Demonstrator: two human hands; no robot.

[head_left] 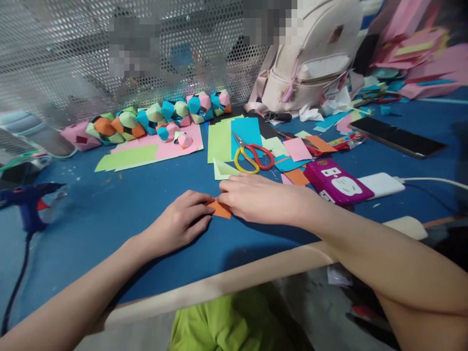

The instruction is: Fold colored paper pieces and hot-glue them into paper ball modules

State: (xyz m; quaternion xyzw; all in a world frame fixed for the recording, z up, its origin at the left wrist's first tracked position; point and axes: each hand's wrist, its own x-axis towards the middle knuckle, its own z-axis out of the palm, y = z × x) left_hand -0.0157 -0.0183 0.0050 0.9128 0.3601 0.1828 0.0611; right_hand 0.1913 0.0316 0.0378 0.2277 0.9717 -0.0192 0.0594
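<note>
A small piece of orange paper [221,209] lies on the blue tabletop between my hands, partly covered by my fingers. My left hand [186,217] presses its left side with bent fingers. From the right, my right hand [252,197] grips the upper edge, its fingertips close to those of the left. Whether the paper is folded under the fingers I cannot tell. Just beyond the right hand sit a pale green folded paper [224,170] and scissors [254,155] with red and yellow handles, resting on green and blue sheets [245,134].
Folded paper balls [149,119] line the back by a perforated metal panel [204,53]. A glue gun [31,204] with its cord stands at left. At right are a purple power socket [338,180], a white charger [383,186], a phone [397,136] and a backpack [314,58].
</note>
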